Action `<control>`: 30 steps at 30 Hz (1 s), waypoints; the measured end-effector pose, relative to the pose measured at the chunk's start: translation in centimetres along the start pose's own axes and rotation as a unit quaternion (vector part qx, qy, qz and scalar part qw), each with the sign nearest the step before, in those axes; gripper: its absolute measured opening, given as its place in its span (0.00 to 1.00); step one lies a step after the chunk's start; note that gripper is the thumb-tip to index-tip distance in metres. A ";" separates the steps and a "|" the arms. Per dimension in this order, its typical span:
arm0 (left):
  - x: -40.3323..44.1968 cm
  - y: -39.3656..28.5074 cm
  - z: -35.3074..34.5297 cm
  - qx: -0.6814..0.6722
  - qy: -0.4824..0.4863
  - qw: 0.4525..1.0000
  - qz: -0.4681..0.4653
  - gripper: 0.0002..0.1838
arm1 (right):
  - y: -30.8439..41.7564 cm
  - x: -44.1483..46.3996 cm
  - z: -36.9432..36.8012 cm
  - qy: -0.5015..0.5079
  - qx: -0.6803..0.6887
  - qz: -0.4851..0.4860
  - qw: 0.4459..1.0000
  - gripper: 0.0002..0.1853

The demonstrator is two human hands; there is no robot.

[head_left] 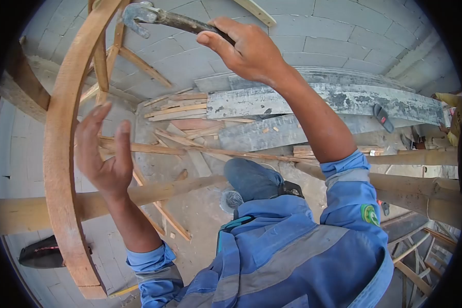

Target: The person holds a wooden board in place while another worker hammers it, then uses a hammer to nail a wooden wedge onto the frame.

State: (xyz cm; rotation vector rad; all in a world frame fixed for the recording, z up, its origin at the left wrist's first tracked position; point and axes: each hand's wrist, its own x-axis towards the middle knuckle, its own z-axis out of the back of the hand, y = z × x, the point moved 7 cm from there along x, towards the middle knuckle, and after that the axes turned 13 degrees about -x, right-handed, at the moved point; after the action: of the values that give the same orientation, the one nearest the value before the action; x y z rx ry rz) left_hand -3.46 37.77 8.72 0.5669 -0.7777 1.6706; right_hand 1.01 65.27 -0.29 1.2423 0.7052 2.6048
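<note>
Bare grey floor [200, 220], dusty, carries long weathered grey panels [318, 98] laid by the block wall [339, 36], with light timber strips [182, 109] piled at their left end. One dark sandal [383, 118] and a couple of small wood offcuts [270, 130] sit on the panels; a short flat plank [198, 162] lies on floor nearer the person.

Grey block wall [339, 35] with visible joints; bare concrete floor [197, 251]; stained boards [251, 105] near wall; soft, even light.
</note>
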 end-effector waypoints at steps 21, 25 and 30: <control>-7.2 8.0 -3.1 -0.094 0.163 0.965 0.181 0.21 | -0.9 -4.3 -4.1 0.146 0.022 -0.088 0.985 0.30; -8.8 8.8 -2.5 -0.086 0.169 0.967 0.169 0.21 | -0.4 -5.8 -4.1 0.144 0.001 -0.091 0.985 0.30; -13.5 11.9 -2.1 -0.100 0.171 0.959 0.205 0.22 | 0.7 -9.1 -8.1 0.149 0.008 -0.123 0.981 0.28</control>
State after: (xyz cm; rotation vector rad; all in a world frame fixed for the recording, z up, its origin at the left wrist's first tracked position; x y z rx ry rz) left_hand -11.81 29.02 -4.79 -0.0361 -0.8306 1.9688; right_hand 0.61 58.70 -10.63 0.7179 0.8704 2.6007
